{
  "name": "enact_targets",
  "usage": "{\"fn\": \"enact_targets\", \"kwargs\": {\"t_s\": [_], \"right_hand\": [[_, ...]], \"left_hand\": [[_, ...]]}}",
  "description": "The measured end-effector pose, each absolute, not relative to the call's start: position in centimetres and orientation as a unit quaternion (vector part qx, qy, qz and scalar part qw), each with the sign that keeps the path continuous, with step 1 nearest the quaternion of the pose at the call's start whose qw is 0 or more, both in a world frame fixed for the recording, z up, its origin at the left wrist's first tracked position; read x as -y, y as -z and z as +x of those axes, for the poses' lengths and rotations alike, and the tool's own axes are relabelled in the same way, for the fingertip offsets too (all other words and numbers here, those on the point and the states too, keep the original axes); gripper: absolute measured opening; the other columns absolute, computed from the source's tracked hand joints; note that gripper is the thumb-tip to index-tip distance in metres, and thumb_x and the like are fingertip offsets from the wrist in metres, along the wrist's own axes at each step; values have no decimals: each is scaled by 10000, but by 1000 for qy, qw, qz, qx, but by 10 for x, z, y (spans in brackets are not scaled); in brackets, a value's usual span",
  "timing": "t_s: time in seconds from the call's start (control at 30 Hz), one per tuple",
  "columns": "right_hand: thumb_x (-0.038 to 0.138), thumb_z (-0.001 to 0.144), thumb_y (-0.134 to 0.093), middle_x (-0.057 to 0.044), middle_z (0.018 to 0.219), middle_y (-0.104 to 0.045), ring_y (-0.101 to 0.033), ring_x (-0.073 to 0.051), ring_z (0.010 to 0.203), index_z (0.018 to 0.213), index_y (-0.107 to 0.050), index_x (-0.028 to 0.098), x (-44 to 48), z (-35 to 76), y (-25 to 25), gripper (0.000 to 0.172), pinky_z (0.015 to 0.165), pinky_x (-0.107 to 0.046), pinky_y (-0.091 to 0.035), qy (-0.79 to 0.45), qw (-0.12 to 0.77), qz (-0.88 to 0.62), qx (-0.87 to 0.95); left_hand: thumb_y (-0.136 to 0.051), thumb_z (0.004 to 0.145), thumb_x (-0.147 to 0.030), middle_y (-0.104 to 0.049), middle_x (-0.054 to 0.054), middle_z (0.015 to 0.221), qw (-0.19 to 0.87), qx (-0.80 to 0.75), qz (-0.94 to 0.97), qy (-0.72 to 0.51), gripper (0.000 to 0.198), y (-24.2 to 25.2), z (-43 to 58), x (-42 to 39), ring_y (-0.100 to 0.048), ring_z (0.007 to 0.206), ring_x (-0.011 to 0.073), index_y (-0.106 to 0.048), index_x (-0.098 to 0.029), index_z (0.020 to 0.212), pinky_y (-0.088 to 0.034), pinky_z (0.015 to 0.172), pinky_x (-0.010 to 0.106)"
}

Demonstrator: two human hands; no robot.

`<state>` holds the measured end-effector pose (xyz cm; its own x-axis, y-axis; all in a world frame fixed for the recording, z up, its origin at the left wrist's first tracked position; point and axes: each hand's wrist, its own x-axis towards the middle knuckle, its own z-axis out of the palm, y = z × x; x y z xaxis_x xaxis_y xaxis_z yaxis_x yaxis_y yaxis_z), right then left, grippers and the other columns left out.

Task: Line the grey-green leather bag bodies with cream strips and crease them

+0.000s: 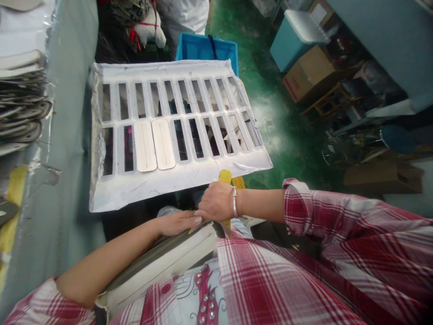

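My left hand point(177, 222) lies flat, fingers together, on a long white strip-shaped piece point(162, 266) held against my body. My right hand point(218, 201) is closed around a yellow-handled tool point(225, 177) just beside the left fingertips, at the piece's end. In front of me stands a white slotted rack point(176, 178) with two rows of openings; two white rounded pieces point(154, 145) lie in its lower row.
Stacks of flat sole-like pieces point(20, 108) sit on a grey-blue surface at the left. A blue crate point(206, 47) stands behind the rack. Cardboard boxes point(309, 72), a blue bin and clutter cover the green floor at the right.
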<state>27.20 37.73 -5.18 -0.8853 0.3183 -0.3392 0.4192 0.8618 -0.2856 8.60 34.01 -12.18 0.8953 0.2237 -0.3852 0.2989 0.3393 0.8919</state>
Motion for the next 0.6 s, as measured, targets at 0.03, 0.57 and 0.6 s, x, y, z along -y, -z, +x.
{"fn": "enact_targets", "kwargs": {"t_s": [0.03, 0.57, 0.6], "right_hand": [[369, 944, -253, -53, 784, -665, -600, -191, 738, 778, -646, 167, -375, 273, 53, 472, 590, -291, -322, 180, 142, 204, -952], [348, 936, -238, -76, 771, -668, -619, -228, 733, 768, -652, 180, -338, 285, 51, 477, 609, -315, -386, 192, 122, 376, -898], [339, 935, -241, -71, 740, -665, -622, -227, 706, 750, -651, 186, -336, 285, 46, 476, 604, -318, -397, 187, 122, 365, -904]], "left_hand": [[-301, 863, -555, -603, 18, 958, 778, -232, 583, 24, 517, 121, 87, -340, -526, 898, 176, -566, -140, 1018, -402, 838, 260], [-278, 882, -520, -615, 4, 1059, 702, -282, 653, 29, 502, 90, 101, -343, -511, 1036, 205, -575, -166, 1078, -355, 963, 334], [-274, 886, -512, -612, 3, 1060, 679, -286, 676, 25, 486, 76, 98, -345, -518, 1030, 200, -583, -178, 1058, -368, 955, 338]]}}
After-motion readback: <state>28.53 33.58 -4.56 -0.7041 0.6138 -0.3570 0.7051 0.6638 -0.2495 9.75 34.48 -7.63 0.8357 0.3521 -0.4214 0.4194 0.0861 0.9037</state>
